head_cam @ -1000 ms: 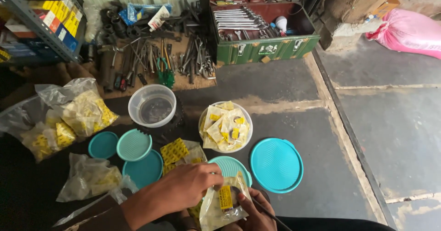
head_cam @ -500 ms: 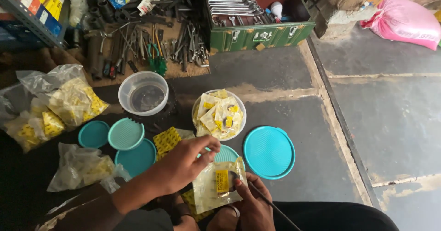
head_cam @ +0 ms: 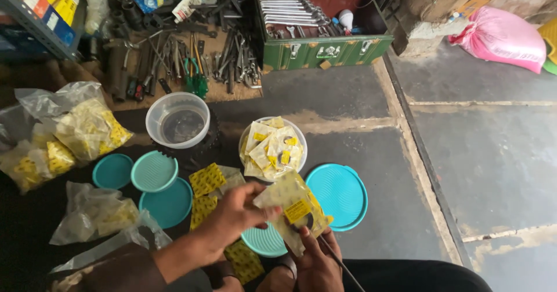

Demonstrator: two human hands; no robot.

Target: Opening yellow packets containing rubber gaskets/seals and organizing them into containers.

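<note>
Left hand (head_cam: 235, 216) and right hand (head_cam: 316, 263) pinch a clear packet (head_cam: 293, 208) above teal lids (head_cam: 339, 196). Bare floor (head_cam: 493, 170) lies open rightward.

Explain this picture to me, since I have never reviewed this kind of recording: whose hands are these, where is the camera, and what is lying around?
The camera sits on a person's head and looks down at their own bare hands; no machine is involved. Both the left hand and the right hand hold a small clear packet with a yellow label. On the dark floor lie teal lids, a clear tub of similar packets, an empty-looking clear tub and plastic bags of yellow packets. Farther back are hand tools and an open green toolbox.
</note>
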